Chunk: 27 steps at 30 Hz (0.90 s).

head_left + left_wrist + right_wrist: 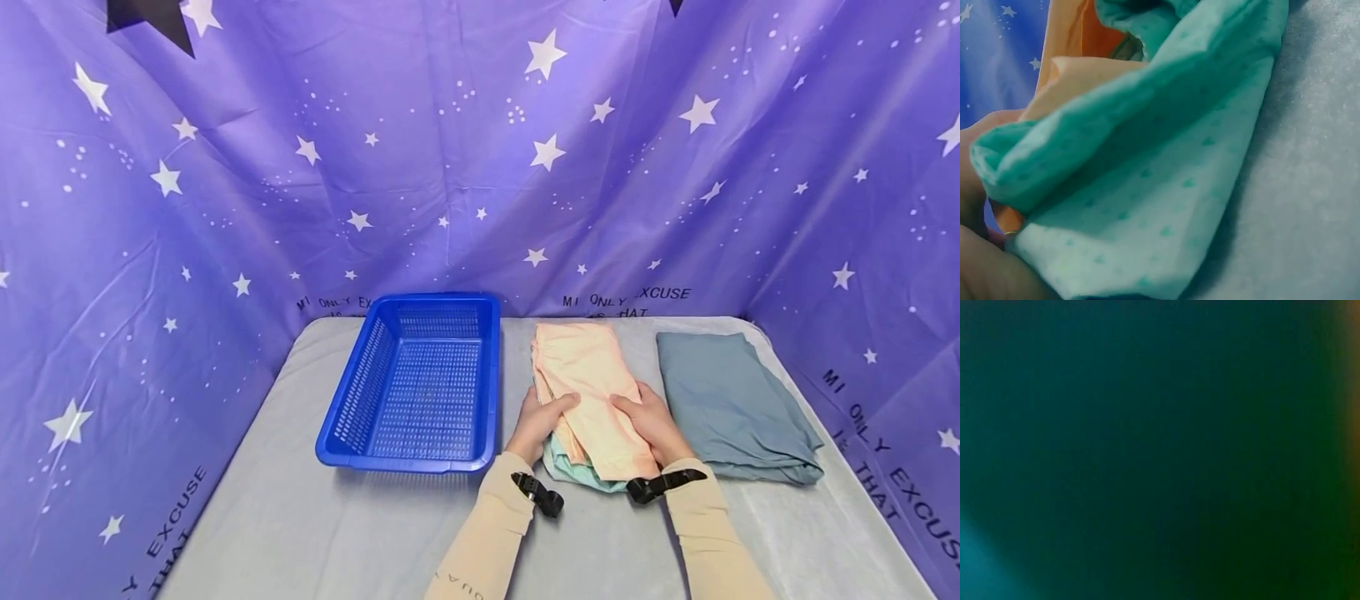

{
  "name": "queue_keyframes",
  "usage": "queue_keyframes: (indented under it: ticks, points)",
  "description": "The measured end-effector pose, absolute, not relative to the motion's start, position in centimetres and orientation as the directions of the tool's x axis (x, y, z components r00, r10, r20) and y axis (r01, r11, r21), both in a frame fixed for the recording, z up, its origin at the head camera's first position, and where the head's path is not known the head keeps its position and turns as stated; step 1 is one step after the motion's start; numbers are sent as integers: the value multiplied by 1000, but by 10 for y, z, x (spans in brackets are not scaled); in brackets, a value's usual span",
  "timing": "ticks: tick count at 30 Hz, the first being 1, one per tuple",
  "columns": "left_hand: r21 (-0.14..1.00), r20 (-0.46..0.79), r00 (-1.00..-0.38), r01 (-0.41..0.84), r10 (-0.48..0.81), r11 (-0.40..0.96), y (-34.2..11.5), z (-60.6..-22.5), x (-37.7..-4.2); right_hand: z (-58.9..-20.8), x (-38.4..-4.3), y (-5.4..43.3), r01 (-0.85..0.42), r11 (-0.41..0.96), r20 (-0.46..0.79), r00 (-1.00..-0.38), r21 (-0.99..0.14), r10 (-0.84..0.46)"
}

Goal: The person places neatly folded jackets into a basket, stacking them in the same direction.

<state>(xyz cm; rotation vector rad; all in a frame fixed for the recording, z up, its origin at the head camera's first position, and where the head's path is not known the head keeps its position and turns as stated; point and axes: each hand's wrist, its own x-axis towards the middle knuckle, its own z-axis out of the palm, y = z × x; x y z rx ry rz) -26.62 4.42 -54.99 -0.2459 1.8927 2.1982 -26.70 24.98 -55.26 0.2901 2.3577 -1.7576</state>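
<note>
Cloth, peach over mint, sits between the blue basket and grey-blue fabric; I see left hand and right hand gripping its sides. I judge it light, soft, floppy: best supported underneath.

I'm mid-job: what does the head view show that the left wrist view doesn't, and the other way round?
Only the head view: the blue basket, the folded grey-blue cloth and the right hand.

Only the left wrist view: the small darker marks on the green cloth, too fine to make out from the head.

Both: the left hand, the peach cloth, the green cloth, the starry curtain and the grey table cover.
</note>
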Motion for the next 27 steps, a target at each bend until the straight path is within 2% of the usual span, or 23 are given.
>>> queue_keyframes:
  ticks: [9,19,27]
  points:
    - [960,-250,-962,-260,106,-103,41,-548,-267,-554,-267,250,196,336,-202,-979,-921,18]
    - [964,-248,-959,-259,140,-65,40,-555,-264,-556,-258,253,194,289,-197,-980,-937,22]
    - [963,-242,-962,-255,130,-91,39,-557,-263,-558,-258,253,189,247,-192,-981,-950,14]
